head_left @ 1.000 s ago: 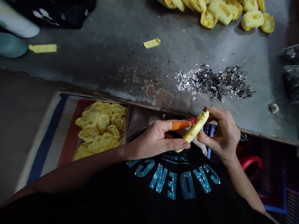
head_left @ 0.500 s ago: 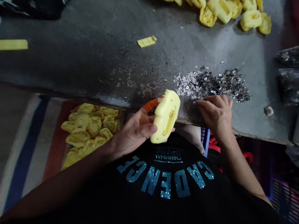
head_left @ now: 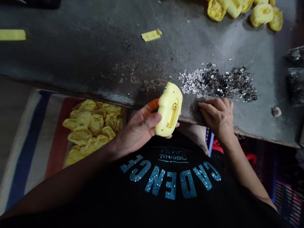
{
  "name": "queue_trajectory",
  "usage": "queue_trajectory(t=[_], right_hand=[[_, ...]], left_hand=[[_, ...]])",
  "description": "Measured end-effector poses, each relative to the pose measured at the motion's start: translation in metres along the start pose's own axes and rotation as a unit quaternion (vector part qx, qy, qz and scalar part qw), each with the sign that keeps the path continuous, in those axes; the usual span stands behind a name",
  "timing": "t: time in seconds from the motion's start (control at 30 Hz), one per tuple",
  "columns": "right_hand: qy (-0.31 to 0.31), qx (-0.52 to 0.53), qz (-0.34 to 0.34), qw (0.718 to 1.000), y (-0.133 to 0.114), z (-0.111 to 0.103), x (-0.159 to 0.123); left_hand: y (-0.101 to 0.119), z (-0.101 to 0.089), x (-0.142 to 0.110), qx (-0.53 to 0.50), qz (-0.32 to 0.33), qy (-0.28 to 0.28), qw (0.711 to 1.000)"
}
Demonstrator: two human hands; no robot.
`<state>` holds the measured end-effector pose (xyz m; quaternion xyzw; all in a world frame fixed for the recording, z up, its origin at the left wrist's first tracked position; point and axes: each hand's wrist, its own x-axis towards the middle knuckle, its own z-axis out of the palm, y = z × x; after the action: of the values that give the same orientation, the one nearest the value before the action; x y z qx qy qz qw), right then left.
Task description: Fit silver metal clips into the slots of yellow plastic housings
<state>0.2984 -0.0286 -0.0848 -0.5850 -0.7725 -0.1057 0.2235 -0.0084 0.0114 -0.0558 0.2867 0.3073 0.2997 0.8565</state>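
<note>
My left hand (head_left: 139, 129) grips a yellow plastic housing (head_left: 169, 108) at the near edge of the dark table (head_left: 99, 63), with an orange tool handle (head_left: 153, 103) tucked behind it in the same hand. My right hand (head_left: 217, 115) rests knuckles-up on the table just below a heap of small silver metal pieces (head_left: 217, 83), its fingers curled and pressed together on the surface. What lies under those fingertips is hidden.
More yellow housings (head_left: 247, 9) are piled at the far right of the table. A box of yellow housings (head_left: 91, 128) sits on the floor at my left. Two flat yellow strips (head_left: 151, 35) (head_left: 11, 34) lie on the table. Dark bags (head_left: 295, 76) are at the right edge.
My right hand let go of the housing and moved to the table beside the silver pieces. My left hand turned the housing so its broad face shows, and lifted it slightly.
</note>
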Motion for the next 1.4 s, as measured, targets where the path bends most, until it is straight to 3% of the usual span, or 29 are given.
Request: queue_trajectory(t=[0.13,0.3,0.5,0.73,1.23,1.3,1.4], right_hand=[[-0.023,0.035,-0.019,0.999,-0.010,-0.010,-0.019],[-0.035,0.083,0.014,0.996,-0.020,-0.017,-0.036],[-0.029,0.133,0.053,0.989,-0.026,-0.013,-0.031],[-0.023,0.138,0.048,0.989,-0.030,-0.012,-0.029],[-0.016,0.132,0.064,0.989,-0.037,-0.009,-0.036],[-0.010,0.235,0.088,0.968,-0.039,-0.017,-0.031],[-0.019,0.449,0.128,0.884,-0.042,-0.035,-0.014]], left_hand=[[0.001,0.006,-0.002,0.015,-0.007,0.021,1.000],[0.002,0.012,-0.003,0.035,-0.023,0.031,0.999],[-0.003,0.014,-0.003,0.026,-0.033,0.031,0.999],[-0.004,0.014,-0.004,0.014,-0.042,0.027,0.999],[-0.012,0.008,-0.008,-0.017,-0.059,-0.040,0.997],[-0.013,0.009,-0.008,-0.034,-0.082,-0.053,0.995],[-0.015,0.013,-0.008,-0.055,-0.114,-0.077,0.989]])
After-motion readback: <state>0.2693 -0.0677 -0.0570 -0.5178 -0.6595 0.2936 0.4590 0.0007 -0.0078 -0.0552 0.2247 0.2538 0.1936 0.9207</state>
